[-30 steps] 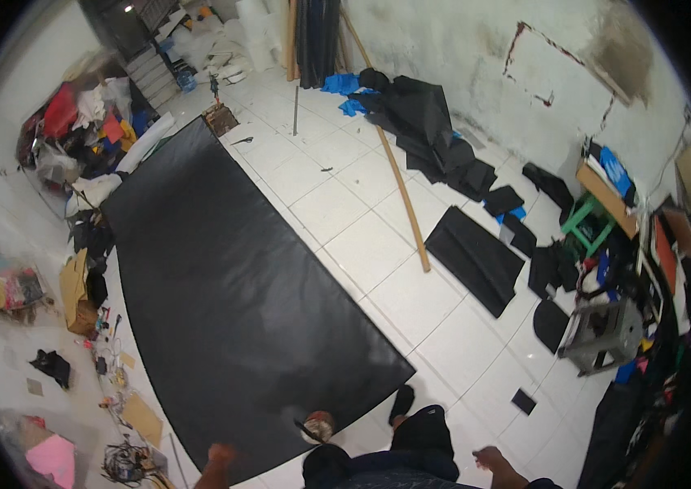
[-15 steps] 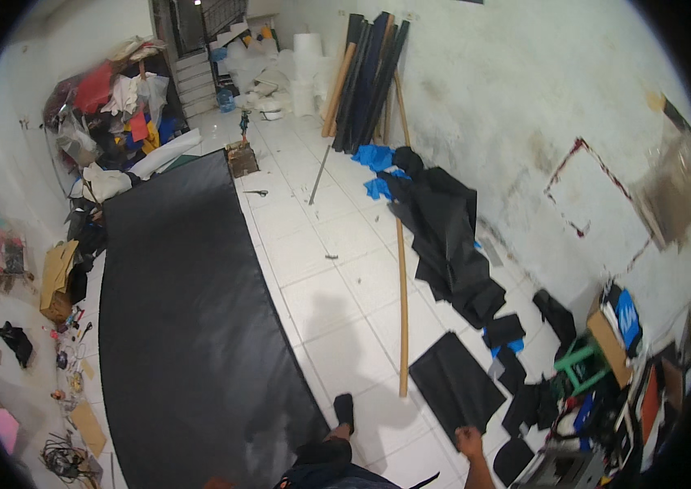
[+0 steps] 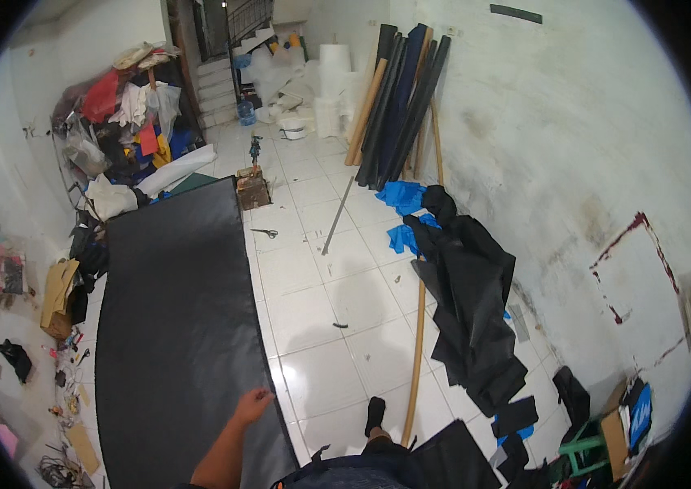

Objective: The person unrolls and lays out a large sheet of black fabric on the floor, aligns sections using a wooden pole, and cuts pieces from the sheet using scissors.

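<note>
My left hand [image 3: 255, 405] is over the right edge of a long black sheet [image 3: 174, 318] spread on the floor. Its fingers are curled together; whether anything small is in them, I cannot make out. My right hand is out of the picture. A flat black piece of material [image 3: 455, 458] lies at the lower edge, right of my foot [image 3: 375, 414], partly cut off by the frame. Scissors [image 3: 265, 233] lie on the tiles beyond the sheet's right edge.
A long cardboard tube [image 3: 417, 359] lies right of my foot. Crumpled black material [image 3: 472, 301] stretches along the right wall. Several dark rolls [image 3: 398, 106] lean at the back. A metal strip [image 3: 337, 213] and a small box [image 3: 253, 189] are on the floor. A green stool [image 3: 586, 456] stands lower right.
My right hand, which was on the black piece, has left the picture. My left arm has come up over the long sheet. The view has swung, so the black piece sits lower.
</note>
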`<action>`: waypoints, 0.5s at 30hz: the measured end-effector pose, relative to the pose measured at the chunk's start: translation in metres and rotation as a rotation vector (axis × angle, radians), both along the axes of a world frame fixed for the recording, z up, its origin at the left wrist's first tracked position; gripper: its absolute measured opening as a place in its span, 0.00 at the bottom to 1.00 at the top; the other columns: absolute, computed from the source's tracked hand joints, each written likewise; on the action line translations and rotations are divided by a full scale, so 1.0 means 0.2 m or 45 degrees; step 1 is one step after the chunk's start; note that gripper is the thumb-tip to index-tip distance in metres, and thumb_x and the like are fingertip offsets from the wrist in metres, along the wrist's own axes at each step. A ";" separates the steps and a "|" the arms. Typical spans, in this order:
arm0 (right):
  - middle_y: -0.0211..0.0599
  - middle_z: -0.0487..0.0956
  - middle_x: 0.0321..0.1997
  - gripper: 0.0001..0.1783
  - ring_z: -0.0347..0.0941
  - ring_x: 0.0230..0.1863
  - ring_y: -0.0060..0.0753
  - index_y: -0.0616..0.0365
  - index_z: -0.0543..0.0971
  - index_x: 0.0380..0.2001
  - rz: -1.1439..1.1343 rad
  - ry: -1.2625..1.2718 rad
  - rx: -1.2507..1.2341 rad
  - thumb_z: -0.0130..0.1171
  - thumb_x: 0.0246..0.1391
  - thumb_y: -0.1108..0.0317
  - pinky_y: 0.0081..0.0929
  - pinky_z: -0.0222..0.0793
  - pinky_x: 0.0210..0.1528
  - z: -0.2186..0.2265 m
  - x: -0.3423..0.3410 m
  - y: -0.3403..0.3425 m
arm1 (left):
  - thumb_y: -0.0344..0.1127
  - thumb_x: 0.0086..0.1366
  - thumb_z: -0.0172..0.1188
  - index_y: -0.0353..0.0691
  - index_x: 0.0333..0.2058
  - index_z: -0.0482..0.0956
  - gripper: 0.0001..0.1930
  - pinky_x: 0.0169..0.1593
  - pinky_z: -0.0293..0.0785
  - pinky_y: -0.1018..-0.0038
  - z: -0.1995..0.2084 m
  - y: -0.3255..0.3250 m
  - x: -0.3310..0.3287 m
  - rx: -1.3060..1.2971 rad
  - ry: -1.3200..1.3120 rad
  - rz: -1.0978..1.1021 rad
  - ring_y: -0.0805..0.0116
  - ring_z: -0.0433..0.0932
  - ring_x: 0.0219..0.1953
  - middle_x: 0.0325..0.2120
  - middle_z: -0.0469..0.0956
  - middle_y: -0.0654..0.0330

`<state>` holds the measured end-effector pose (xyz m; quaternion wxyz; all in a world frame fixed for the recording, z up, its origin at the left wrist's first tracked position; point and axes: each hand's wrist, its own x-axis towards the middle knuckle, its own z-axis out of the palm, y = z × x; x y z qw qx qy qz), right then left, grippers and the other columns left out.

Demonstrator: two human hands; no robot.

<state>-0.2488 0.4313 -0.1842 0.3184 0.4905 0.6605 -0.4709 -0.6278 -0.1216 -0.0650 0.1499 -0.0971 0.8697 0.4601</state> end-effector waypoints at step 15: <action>0.32 0.73 0.19 0.11 0.66 0.17 0.26 0.61 0.76 0.26 0.637 1.098 0.782 0.56 0.58 0.65 0.29 0.63 0.19 0.22 -4.29 0.79 | 0.54 0.63 0.56 0.41 0.52 0.77 0.26 0.40 0.77 0.65 -0.68 -0.21 -0.49 -0.033 -1.211 0.789 0.61 0.80 0.37 0.39 0.80 0.50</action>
